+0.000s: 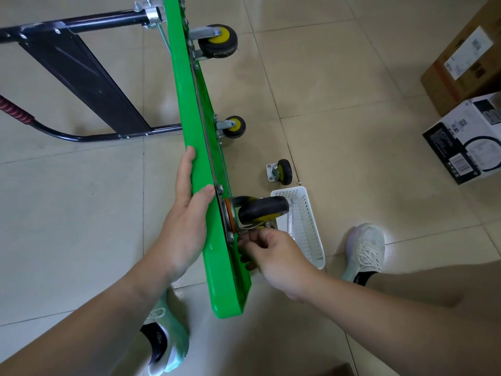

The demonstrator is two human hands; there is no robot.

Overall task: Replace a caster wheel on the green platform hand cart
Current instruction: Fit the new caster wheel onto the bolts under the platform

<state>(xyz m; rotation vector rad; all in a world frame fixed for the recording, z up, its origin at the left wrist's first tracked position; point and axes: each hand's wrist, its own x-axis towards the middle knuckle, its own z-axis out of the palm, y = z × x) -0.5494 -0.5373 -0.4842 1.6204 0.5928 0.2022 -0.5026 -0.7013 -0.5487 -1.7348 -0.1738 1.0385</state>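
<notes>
The green platform cart (189, 109) stands on its side edge on the tiled floor, underside facing right. My left hand (187, 213) grips its upper edge, thumb over the rim. A black and yellow caster wheel (263, 210) sits against the underside near me. My right hand (273, 253) is just below the wheel's mounting plate, fingers curled and pinching something small at a bolt; what it pinches is hidden. Two more casters (218, 40) (235, 126) are mounted farther along. A loose caster (282, 172) lies on the floor.
A white perforated plastic basket (311, 234) lies on the floor right of the cart. The cart's black folding handle (81, 74) stretches out to the left. Cardboard boxes (466, 58) and a black and white box (466, 142) stand at the right. My feet (366, 251) flank the cart.
</notes>
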